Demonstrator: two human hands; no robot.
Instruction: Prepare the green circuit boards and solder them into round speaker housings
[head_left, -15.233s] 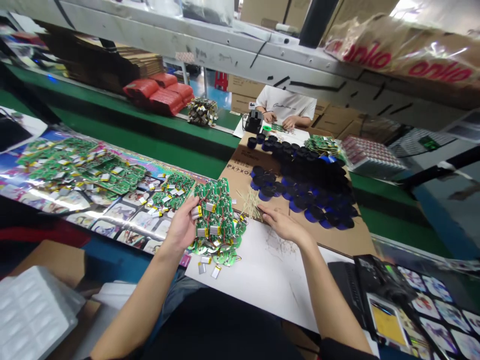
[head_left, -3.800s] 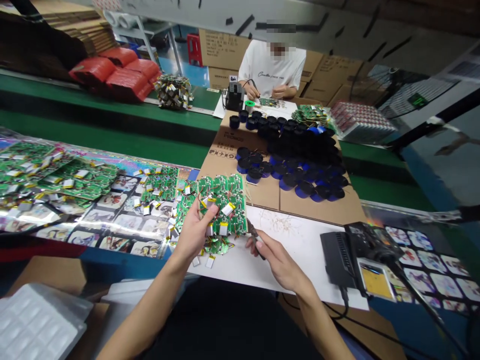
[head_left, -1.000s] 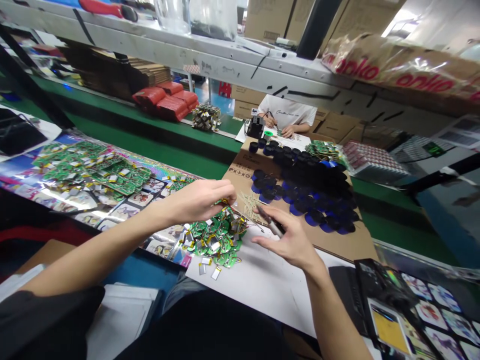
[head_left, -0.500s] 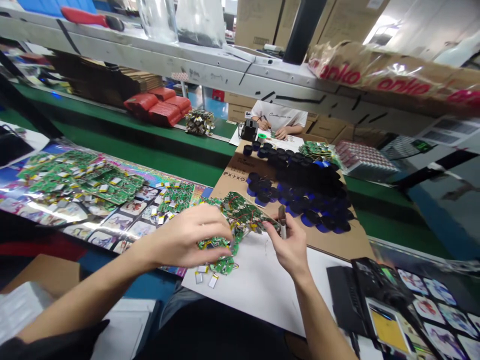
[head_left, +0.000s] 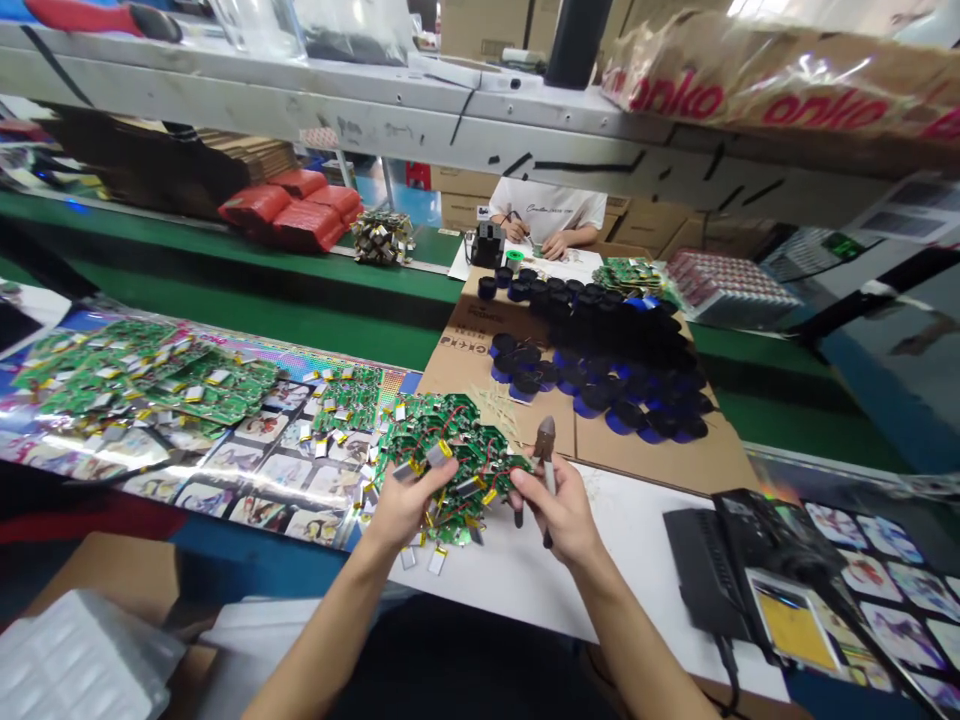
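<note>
- Lying nearest, at the lower left, one white foam tray (head_left: 75,660) is seen on brown cardboard.
- A cluster of circuit boards (head_left: 450,450), green with red wires and small silver cells, is grasped at its near edge by the left hand (head_left: 405,505). It is held just above a white sheet (head_left: 622,560).
- Side cutters (head_left: 545,440) are clenched in the right hand (head_left: 559,510), tips upward, and the cluster's right edge is touched by its fingertips.
- Two loose silver cells (head_left: 437,560) are counted on the sheet beside the left wrist.
- One black soldering station (head_left: 720,560) with a yellow display is set at the right.
- A glossy picture sheet (head_left: 247,480) is spread at the left and strewn with more boards, too many to count.
- Beyond, a cardboard sheet (head_left: 465,350) with black print too skewed to read is covered with blue-and-black round parts (head_left: 615,370), uncounted.
- A green conveyor belt (head_left: 225,300) is crossed behind; red packs (head_left: 292,210) are stacked past it.
- One co-worker (head_left: 547,205) is seated opposite in a white shirt; its script cannot be read.
- On the grey shelf, a wrapped carton (head_left: 750,90) is marked twice in red, roughly "onko".
</note>
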